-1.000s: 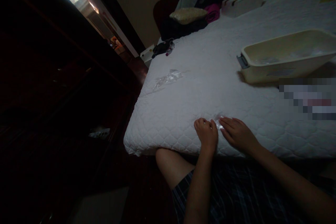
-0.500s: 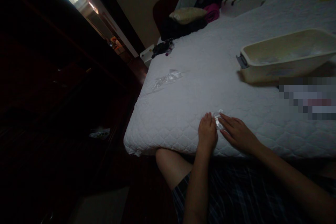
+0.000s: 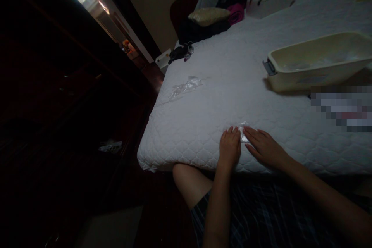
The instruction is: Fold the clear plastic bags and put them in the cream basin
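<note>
1. The left hand (image 3: 229, 148) lies palm down on the white mattress (image 3: 232, 81). Its fingers are straight and close together and grip nothing. The fingertips touch the left edge of the small clear plastic piece (image 3: 241, 132).
2. The right hand (image 3: 263, 147) is also flat and stretched out. Its fingers rest on the right part of the plastic, pressing and not holding.
3. So the plastic lies between the two hands, under their fingertips.
4. The work looks like smoothing the piece flat. I think it goes best if one hand pins one side while the other slides slowly outward, because thin film may slip or wrinkle on the soft quilting.
5. A second clear plastic bag (image 3: 186, 85) lies well beyond the left hand. A cream basin (image 3: 296, 77) stands well beyond the right hand.
6. The room is dim and the fingers cover part of the piece, so I cannot tell its full shape or whether something is inside. A blurred patch beside the right hand hides what is there.
</note>
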`<state>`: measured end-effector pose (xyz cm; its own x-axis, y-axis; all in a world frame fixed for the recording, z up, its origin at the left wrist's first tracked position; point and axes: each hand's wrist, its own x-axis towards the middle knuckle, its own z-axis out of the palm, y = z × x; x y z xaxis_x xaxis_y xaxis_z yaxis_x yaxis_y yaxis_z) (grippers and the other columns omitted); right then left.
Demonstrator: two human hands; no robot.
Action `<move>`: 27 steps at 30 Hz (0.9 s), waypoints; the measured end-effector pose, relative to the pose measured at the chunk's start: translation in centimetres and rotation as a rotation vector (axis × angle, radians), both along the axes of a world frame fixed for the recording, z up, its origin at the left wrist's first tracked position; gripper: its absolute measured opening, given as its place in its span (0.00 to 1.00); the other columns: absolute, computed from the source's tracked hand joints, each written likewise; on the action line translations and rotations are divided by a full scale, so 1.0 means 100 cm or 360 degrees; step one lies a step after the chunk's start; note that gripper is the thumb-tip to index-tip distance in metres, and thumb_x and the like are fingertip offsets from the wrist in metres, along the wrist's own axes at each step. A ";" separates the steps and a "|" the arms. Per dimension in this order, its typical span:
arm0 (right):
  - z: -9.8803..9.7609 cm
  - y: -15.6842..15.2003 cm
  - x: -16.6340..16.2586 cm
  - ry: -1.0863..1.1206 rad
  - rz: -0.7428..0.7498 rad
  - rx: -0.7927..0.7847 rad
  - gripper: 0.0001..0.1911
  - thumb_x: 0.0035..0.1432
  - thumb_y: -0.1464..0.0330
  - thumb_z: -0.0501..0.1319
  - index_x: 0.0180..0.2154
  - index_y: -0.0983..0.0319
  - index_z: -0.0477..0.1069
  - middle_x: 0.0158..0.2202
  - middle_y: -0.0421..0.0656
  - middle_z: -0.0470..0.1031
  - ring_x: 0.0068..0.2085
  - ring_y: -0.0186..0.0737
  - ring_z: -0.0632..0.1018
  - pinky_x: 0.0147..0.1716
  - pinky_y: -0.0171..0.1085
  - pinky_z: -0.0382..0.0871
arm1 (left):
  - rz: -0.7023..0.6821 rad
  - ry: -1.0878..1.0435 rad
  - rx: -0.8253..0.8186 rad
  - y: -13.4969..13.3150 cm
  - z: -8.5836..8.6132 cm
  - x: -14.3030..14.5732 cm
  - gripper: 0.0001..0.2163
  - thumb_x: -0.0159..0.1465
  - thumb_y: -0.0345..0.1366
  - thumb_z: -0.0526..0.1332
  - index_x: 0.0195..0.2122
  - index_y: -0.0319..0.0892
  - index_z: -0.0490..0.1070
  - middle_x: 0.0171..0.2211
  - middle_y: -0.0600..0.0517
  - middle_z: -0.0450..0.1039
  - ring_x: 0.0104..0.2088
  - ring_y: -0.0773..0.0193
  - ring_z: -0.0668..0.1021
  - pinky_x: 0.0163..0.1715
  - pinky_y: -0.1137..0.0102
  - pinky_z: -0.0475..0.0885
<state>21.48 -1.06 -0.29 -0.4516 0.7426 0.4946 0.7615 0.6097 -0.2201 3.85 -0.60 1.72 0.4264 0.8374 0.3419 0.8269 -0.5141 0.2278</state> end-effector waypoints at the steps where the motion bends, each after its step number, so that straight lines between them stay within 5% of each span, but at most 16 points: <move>1: 0.000 0.000 0.001 0.0007 0.0008 0.0001 0.30 0.63 0.64 0.51 0.65 0.63 0.53 0.61 0.55 0.65 0.61 0.49 0.67 0.56 0.53 0.62 | 0.0008 -0.0020 -0.0004 0.000 0.001 0.000 0.18 0.66 0.28 0.53 0.57 0.41 0.63 0.59 0.47 0.67 0.62 0.59 0.66 0.61 0.57 0.63; 6: -0.001 0.000 0.004 0.0048 0.0045 0.0036 0.32 0.63 0.64 0.53 0.66 0.63 0.49 0.63 0.56 0.60 0.63 0.50 0.64 0.56 0.53 0.63 | 0.0005 -0.0094 0.0009 -0.002 0.002 0.001 0.15 0.67 0.29 0.52 0.55 0.40 0.65 0.58 0.47 0.68 0.62 0.59 0.66 0.62 0.58 0.62; 17: 0.009 -0.003 0.007 0.0086 0.0093 0.0208 0.15 0.63 0.72 0.51 0.44 0.61 0.75 0.44 0.51 0.79 0.45 0.46 0.79 0.43 0.47 0.73 | 0.0002 -0.0328 -0.0024 -0.002 0.000 -0.001 0.16 0.67 0.28 0.53 0.55 0.43 0.65 0.58 0.49 0.69 0.61 0.61 0.67 0.61 0.57 0.64; 27: 0.069 -0.002 -0.005 0.0808 -0.0122 -0.0524 0.19 0.62 0.54 0.53 0.39 0.57 0.77 0.37 0.44 0.81 0.37 0.45 0.81 0.39 0.44 0.76 | -0.0023 -0.1415 -0.0575 -0.001 0.017 -0.011 0.15 0.61 0.33 0.64 0.50 0.42 0.71 0.52 0.45 0.73 0.55 0.59 0.74 0.55 0.60 0.70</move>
<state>20.99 -1.27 6.64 -0.1591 0.9141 0.3731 0.5511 0.3957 -0.7346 2.72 -0.67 3.39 0.1467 0.9522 0.2678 0.2693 -0.2990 0.9155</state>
